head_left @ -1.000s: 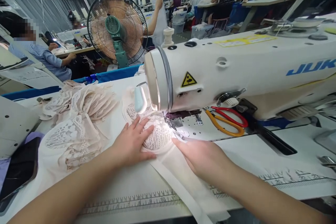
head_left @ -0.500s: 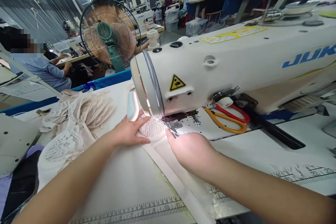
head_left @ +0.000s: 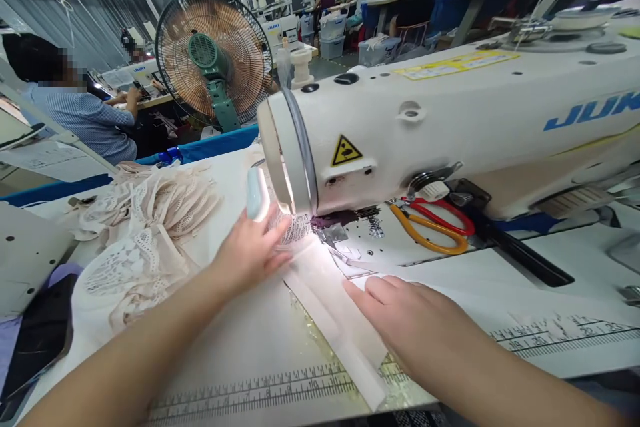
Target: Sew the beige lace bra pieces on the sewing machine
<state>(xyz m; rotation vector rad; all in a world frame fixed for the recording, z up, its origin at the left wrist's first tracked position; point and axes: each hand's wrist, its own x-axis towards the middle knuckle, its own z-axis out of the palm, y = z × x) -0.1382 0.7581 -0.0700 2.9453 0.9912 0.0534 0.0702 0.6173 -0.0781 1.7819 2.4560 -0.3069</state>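
At the sewing machine head [head_left: 320,153], my left hand [head_left: 250,247] lies on pale lace fabric [head_left: 296,229] beside the needle area, its fingers stretched out and somewhat apart. The lace joins a smooth beige fabric panel [head_left: 325,293] with a long strip that runs toward the table's front edge. My right hand [head_left: 405,310] is at the right edge of this panel, fingers bent in and closed on it; the fingers' undersides are hidden. The needle and presser foot are mostly concealed behind the machine head. A pale blue-white guard [head_left: 257,195] stands just above my left fingers.
A heap of beige lace pieces [head_left: 155,213] lies on the left. Scissors with orange and red handles [head_left: 435,233] rest under the machine arm, near a black lever [head_left: 530,257]. Printed rulers [head_left: 250,395] line the table's front. Behind stand a fan [head_left: 213,60] and a seated person [head_left: 83,120].
My right hand has moved back from beside the needle, toward me and right along the panel. My left hand stays by the lace, fingers slightly shifted. The view has tilted a little.
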